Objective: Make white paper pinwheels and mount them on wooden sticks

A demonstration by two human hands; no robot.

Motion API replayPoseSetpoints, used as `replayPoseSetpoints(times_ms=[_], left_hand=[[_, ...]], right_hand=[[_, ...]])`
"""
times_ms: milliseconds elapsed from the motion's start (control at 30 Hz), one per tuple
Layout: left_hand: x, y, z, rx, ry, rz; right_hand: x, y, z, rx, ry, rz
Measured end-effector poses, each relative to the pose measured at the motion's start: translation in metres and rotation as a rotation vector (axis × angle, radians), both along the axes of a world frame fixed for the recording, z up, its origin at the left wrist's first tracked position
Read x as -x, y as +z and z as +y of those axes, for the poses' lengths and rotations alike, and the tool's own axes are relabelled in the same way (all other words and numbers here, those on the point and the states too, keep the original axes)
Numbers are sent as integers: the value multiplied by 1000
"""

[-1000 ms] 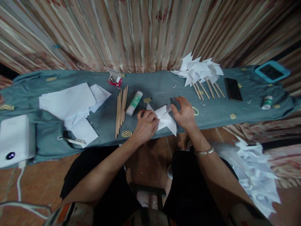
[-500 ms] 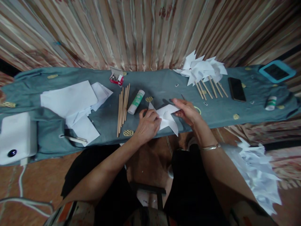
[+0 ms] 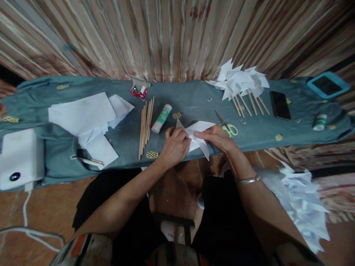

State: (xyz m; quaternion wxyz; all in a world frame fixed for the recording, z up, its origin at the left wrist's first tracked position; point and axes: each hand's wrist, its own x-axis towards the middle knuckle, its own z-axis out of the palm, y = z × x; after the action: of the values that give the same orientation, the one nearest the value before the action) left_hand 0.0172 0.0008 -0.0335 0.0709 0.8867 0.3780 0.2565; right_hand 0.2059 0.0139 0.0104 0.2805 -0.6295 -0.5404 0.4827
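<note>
A white paper pinwheel head [image 3: 197, 130] lies at the near edge of the grey-blue cloth-covered table [image 3: 188, 101]. My left hand [image 3: 175, 145] presses on its middle with curled fingers. My right hand [image 3: 215, 136] pinches one of its flaps and folds it toward the middle. Green-handled scissors [image 3: 227, 126] lie just right of my right hand. A green and white glue stick [image 3: 161, 118] lies just above my left hand.
A row of wooden sticks [image 3: 145, 125] lies left of the glue stick, with white paper sheets [image 3: 83, 114] further left. Finished pinwheels [image 3: 240, 83] on sticks, a black phone [image 3: 280, 105] and a small red box [image 3: 138, 91] lie at the back. Paper scraps [image 3: 301, 199] cover the floor at right.
My right hand has moved left from beside the pinwheel onto it, carrying a flap toward the centre. This uncovered the scissors. My left hand has stayed pressed on the paper.
</note>
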Motion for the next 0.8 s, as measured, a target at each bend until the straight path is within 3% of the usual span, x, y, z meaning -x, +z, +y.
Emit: replayPoseSetpoints(times_ms=[167,300,400,800], left_hand=[[0,0,0,-3,-1,1],[-1,-1,-1,-15,0,-3],[-1,-1,-1,-26,6,-9],[-2,-1,-2,34,11,-42]], right_hand=[[6,-3,3,-43,41,-378],[15,-4,3,-176,33,-548],[21,-2,3,-186,31,-663],[30,1,3,-206,58,-788]])
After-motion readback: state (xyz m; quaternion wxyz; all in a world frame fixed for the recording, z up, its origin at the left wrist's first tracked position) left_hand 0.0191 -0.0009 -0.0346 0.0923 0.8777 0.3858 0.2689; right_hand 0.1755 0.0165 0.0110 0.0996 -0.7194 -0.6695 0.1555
